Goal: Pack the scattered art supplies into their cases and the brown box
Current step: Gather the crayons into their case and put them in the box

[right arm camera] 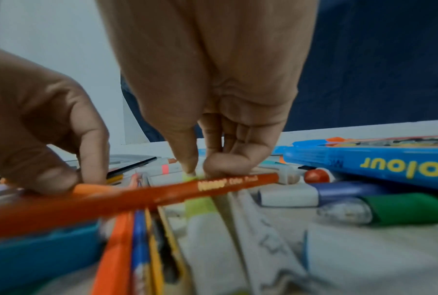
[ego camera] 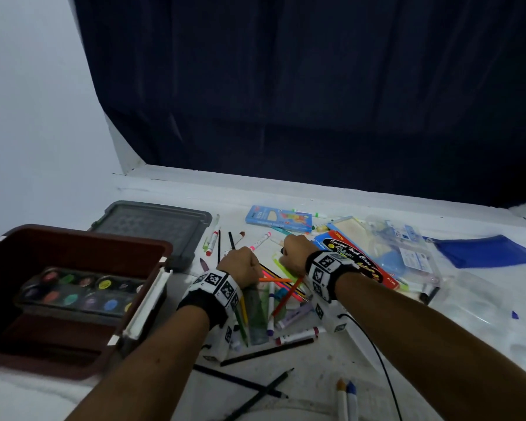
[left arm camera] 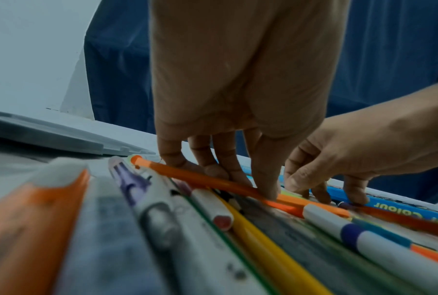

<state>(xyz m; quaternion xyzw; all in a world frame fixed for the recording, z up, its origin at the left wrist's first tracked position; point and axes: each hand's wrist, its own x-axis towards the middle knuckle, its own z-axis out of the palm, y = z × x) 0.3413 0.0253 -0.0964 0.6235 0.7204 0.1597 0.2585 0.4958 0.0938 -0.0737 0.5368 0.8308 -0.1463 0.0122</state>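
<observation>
A pile of pencils, markers and pens (ego camera: 274, 305) lies mid-table. My left hand (ego camera: 240, 262) reaches down into it; its thumb and fingertips (left arm camera: 238, 183) pinch an orange pencil (left arm camera: 200, 177). Just right of it, my right hand (ego camera: 295, 250) pinches the end of a yellow-green highlighter (right arm camera: 197, 195) between thumb and curled forefinger (right arm camera: 205, 169). A red-orange colour pencil (right arm camera: 213, 185) lies across the pile in front of that hand. The brown box (ego camera: 73, 235) stands open at the left, holding a watercolour palette (ego camera: 76, 293).
A grey lid (ego camera: 152, 226) lies behind the brown box. A blue pencil box (ego camera: 278, 218), a red and blue case (ego camera: 356, 259), a clear pouch (ego camera: 407, 247) and a blue pouch (ego camera: 483, 250) lie at the back right. Black pencils (ego camera: 255, 387) lie near the front edge.
</observation>
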